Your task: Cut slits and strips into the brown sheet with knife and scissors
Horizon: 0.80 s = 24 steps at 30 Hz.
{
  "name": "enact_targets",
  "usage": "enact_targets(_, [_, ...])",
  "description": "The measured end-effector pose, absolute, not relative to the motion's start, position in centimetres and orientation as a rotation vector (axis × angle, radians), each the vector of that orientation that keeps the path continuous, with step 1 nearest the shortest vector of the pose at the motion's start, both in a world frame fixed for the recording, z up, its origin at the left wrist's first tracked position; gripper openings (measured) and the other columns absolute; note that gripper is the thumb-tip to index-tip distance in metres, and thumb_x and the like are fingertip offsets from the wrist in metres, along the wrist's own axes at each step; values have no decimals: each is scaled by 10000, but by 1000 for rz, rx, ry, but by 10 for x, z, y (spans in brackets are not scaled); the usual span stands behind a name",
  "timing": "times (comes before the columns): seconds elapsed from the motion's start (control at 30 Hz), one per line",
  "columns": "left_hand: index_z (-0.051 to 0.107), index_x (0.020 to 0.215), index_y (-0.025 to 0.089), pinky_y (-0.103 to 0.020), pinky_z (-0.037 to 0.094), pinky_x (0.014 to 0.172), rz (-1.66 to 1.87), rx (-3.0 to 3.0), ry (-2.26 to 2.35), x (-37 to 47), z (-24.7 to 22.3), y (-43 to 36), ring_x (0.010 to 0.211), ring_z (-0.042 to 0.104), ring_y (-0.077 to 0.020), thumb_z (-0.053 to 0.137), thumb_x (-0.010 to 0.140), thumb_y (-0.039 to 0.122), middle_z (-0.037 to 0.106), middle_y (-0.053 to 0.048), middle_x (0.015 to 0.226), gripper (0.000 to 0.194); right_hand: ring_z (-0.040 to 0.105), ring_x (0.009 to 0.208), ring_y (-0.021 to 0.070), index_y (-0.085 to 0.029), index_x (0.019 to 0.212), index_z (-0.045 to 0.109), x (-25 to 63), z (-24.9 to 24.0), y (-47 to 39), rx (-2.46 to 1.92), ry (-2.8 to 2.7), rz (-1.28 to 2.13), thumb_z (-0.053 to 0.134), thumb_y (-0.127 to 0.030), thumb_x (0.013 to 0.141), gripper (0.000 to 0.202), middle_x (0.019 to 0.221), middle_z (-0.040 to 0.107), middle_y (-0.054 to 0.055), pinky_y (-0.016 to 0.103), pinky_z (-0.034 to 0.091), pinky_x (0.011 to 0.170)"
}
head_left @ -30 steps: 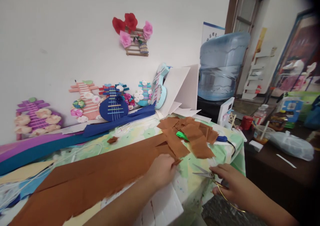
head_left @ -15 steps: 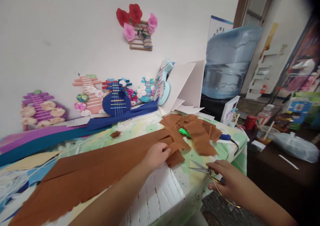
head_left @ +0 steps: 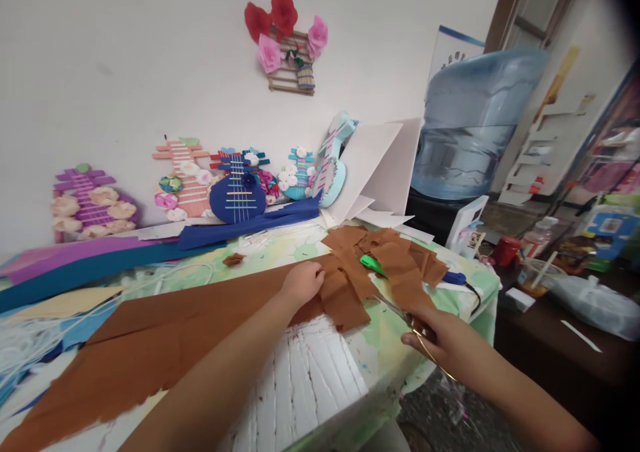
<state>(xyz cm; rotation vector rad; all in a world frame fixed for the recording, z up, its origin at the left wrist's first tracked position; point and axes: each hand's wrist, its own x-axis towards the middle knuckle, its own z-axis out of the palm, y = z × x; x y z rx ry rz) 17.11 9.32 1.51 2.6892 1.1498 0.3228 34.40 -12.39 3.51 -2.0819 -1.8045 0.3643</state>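
Since the earlier frame, the left hand (head_left: 304, 284) has shifted back over the right end of the brown sheet (head_left: 190, 325), and the scissors (head_left: 417, 325) have come closer to the loose brown pieces (head_left: 405, 279), their blades now nearly together. The right hand (head_left: 445, 332) is clasped around the scissors' handles, off the sheet's right end. The left hand rests on the sheet with its fingers curled; I cannot tell whether they pinch any paper. The hands are apart from each other. The sheet lies flat on the bench (head_left: 385, 345).

To handle this well, I would keep the left hand flat and clear of the blade tips, hold the thin paper taut so it doesn't crumple, and swing the blades open only once they are lined up with an edge.

Counting: one pair of scissors; one large sheet; the loose pieces, past its right end, overlap too much to count; one white scored board (head_left: 305, 372) at its near edge; one green object (head_left: 371, 263) and one blue-handled tool (head_left: 454, 278) beyond its right end. Behind it stand at least five lute-shaped crafts (head_left: 237, 199), others partly hidden. High above it are four paper flowers (head_left: 284, 15), two red and two pink.
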Motion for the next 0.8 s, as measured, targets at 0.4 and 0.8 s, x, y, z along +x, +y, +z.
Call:
enact_targets(0.4, [496, 1071, 166, -375, 458, 738, 277, 2726, 1428, 151, 6, 136, 881, 538, -184, 477, 863, 289, 510, -68, 1077, 242, 527, 679, 148, -208, 760, 466, 287, 15, -53, -1980, -1983, 290, 536, -161, 667, 125, 711, 600, -2, 208, 246, 519])
enact_targets(0.8, [462, 1125, 167, -433, 416, 805, 363, 2855, 1365, 110, -9, 101, 977, 497, -223, 486, 855, 309, 464, -81, 1155, 306, 464, 620, 119, -187, 709, 456, 287, 14, -34, -1859, -2205, 242, 463, -66, 645, 137, 672, 546, 2, 203, 206, 498])
